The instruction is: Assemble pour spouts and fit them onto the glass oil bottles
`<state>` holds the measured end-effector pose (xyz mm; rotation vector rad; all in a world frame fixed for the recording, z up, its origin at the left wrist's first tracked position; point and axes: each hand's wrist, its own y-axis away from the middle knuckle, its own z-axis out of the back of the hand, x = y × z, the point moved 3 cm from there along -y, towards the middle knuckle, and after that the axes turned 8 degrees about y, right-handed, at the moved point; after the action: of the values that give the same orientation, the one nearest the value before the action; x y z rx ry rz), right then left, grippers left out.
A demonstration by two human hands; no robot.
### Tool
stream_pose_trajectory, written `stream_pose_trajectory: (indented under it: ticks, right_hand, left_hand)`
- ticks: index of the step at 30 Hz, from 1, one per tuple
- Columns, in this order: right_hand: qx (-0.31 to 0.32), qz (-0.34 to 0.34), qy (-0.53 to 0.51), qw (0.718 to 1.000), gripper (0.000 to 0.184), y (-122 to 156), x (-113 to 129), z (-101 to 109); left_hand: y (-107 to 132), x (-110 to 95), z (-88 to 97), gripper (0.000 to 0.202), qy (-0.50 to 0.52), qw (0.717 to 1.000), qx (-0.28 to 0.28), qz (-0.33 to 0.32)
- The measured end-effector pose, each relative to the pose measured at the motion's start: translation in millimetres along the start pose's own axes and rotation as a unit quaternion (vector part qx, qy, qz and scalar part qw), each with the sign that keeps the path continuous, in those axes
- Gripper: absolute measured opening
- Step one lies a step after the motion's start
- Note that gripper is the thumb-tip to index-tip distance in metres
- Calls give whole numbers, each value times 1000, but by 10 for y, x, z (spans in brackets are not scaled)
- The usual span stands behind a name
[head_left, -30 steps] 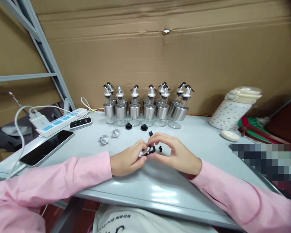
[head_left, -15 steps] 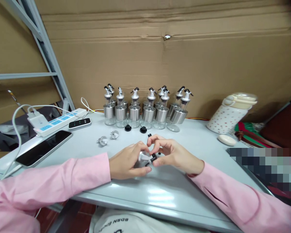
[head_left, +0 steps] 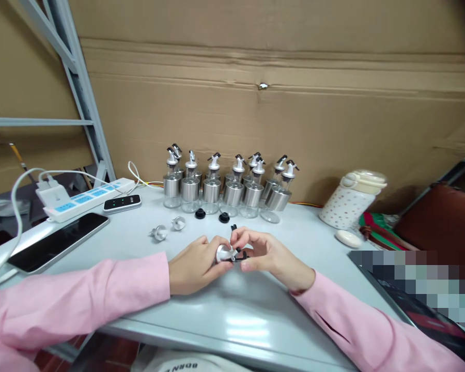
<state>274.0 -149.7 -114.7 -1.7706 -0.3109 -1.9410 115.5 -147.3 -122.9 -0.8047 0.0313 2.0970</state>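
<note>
My left hand (head_left: 201,263) is closed around the base of a pourer spout (head_left: 225,252), which has a white body and a black lever. The spout lies on its side, low over the table, its tip toward the right. My right hand (head_left: 265,253) is curled at the lever end, thumb and fingers closed about the black part. A small black piece (head_left: 233,227) shows just behind the right fingertips; I cannot tell what it belongs to. Beyond the hands, two black stoppers (head_left: 224,217) and two small metal funnels (head_left: 158,233) lie on the table.
Several glass-and-steel oil bottles (head_left: 211,191) with spouts stand along the cardboard wall (head_left: 201,113). A phone (head_left: 60,243), a power strip (head_left: 89,199) and a small black device (head_left: 122,202) lie left. A dotted flask (head_left: 344,201) and a white oval object (head_left: 347,238) are right.
The spout has turned in my hands, its white body now showing more plainly. My right fingers have shifted on the lever end. The whole view has tilted slightly upward.
</note>
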Motion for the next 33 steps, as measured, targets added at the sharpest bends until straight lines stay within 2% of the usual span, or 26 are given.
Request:
stream_pose_trajectory:
  ticks: [5,8,11,14,16,18,19,20,22,27,30,33]
  right_hand:
    - [-9,13,18,1000,18,41,78,-32]
    - [-58,24,28,998,19,60,141,18]
    - [-125,36,47,990,19,64,191,113]
    - [-176,34,13,984,20,61,231,195]
    - [-207,39,-45,976,18,65,263,237]
    - [-235,43,-102,966,19,72,290,271]
    - [-244,43,-120,961,19,75,299,284]
    - [-250,41,-132,958,20,78,304,295]
    - [-250,37,-139,957,20,79,307,308]
    - [-219,22,-129,967,23,74,295,287]
    - [-228,29,-120,966,26,84,310,263]
    - [-237,40,-110,964,27,96,327,246]
  left_hand:
    - [1,2,23,43,-32,997,1,-68]
    - [-34,-15,180,40,-54,989,-52,-125]
    - [-170,-18,567,26,-91,969,-175,-152]
    - [-408,31,1129,21,-132,926,-325,-138]
    - [-641,130,1479,23,-158,926,-334,-78]
    - [-897,264,1763,24,-193,933,-305,-2]
    - [-1026,355,1870,26,-205,938,-272,64]
    - [-1149,452,1947,29,-209,943,-222,136]
    - [-1371,584,2048,26,-203,948,-158,190]
    - [-1727,802,2107,27,-202,939,-54,274]
    - [-1812,883,2082,25,-190,935,14,299]
    - [-1862,913,2053,22,-199,929,58,306]
